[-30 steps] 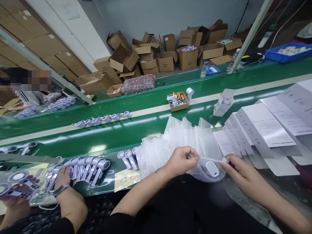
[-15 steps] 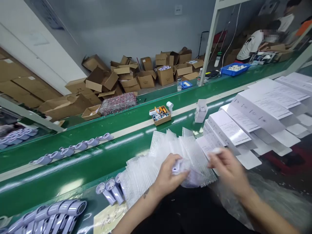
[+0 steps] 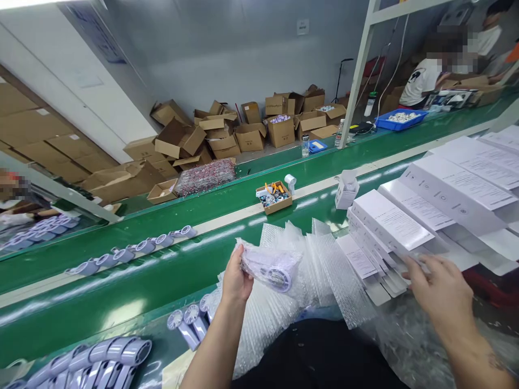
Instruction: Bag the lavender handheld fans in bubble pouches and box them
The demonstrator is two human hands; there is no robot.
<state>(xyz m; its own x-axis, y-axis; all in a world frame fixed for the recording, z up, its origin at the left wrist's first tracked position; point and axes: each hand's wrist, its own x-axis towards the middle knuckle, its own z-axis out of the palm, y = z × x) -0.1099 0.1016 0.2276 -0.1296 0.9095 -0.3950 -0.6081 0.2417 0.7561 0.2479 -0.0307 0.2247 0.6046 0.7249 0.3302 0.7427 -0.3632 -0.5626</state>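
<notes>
My left hand (image 3: 237, 278) is closed round one end of a lavender handheld fan (image 3: 279, 276) inside a clear bubble bag. The fan's round head points right, above a fanned-out pile of bubble bags (image 3: 259, 329). My right hand (image 3: 440, 292) is at the lower flaps of the white printed boxes (image 3: 393, 219), its thumb and fingers apart. Whether its fingertips touch a flap, I cannot tell. Several bare lavender fans (image 3: 188, 324) lie left of the bags, partly hidden by my left forearm.
Across the green conveyor (image 3: 162, 294) runs a pale strip with a row of lavender fan parts (image 3: 146, 246). A small carton of parts (image 3: 275, 202) and an upright white box (image 3: 346, 189) stand beyond the bags. More lavender fans (image 3: 97, 356) are stacked at lower left. Co-workers sit at far right.
My left hand has lifted the bagged fan up and left, away from my body. My right hand has moved right to the white boxes, its pinch loosened. The view has shifted slightly.
</notes>
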